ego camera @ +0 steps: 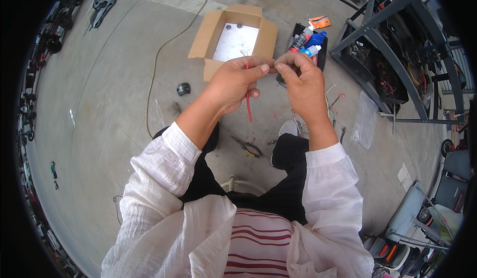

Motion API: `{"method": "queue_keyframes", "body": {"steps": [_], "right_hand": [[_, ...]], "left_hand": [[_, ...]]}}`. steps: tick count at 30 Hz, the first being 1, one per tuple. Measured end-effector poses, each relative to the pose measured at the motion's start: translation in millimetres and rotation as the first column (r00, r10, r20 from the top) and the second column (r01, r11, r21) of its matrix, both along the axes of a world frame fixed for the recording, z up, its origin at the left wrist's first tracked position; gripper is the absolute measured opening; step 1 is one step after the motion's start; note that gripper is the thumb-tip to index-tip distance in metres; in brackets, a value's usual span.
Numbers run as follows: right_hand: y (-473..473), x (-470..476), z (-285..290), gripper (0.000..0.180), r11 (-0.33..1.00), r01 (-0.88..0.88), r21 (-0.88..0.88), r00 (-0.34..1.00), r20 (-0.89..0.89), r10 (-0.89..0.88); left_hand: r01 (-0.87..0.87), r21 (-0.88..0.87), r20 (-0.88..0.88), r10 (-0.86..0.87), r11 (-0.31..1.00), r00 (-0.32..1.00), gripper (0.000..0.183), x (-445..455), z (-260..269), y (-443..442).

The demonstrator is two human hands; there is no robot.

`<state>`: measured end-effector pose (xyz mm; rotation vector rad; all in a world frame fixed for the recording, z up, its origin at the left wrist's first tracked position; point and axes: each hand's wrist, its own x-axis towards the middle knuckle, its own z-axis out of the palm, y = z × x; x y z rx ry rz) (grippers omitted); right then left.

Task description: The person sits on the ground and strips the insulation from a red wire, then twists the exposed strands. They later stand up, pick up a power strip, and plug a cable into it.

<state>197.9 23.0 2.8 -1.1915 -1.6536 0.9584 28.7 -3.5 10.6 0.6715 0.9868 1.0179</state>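
My left hand (238,80) grips a red insulated wire (249,106), which hangs down below the palm. Thin bare strands (245,52) fan out at the wire's upper end, above the fingers. Thumb and index finger of my right hand (300,77) are pinched together, meeting the fingertips of the left. Whether something small sits between them is too fine to make out. Just beyond both hands stands an open cardboard box (270,36), with a white bottom and two small dark round pieces (239,26) inside. Yellow-and-black pliers (249,147) lie on the floor between my feet.
A black tray (322,56) of bottles stands beyond my right hand, near a grey metal rack (376,36). Wire scraps (337,103) and a clear plastic bag (363,121) lie at right. A black round part (183,89) and a long cord (160,51) lie at left.
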Motion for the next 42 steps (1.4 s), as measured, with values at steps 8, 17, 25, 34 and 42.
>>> {"method": "queue_keyframes", "body": {"steps": [8, 17, 25, 34, 42], "right_hand": [[-8, -8, 7, 0.008, 1.000, -0.023, -0.005, 0.999, 0.026, 0.023], [-12, -9, 19, 0.024, 0.957, 0.032, 0.287, 0.995, 0.080, -0.057], [-13, -8, 10, 0.025, 0.912, -0.023, 0.409, 0.970, 0.229, -0.078], [-14, -6, 15, 0.025, 0.913, -0.024, 0.408, 0.967, 0.243, -0.084], [-14, -8, 12, 0.030, 0.926, -0.068, 0.372, 0.972, 0.236, -0.023]], "left_hand": [[0.046, 0.061, -0.158, -0.036, 0.997, 0.987, 0.012, -10, -8, 2], [0.176, 0.315, -0.565, 0.035, 0.933, 0.825, 0.016, -8, -11, -3], [0.202, 0.386, -0.571, 0.061, 0.900, 0.818, 0.018, -4, -12, -7], [0.208, 0.343, -0.558, 0.021, 0.916, 0.829, 0.020, -8, -18, -6], [0.327, 0.282, -0.682, -0.051, 0.902, 0.729, 0.017, -8, -6, -8]]}}
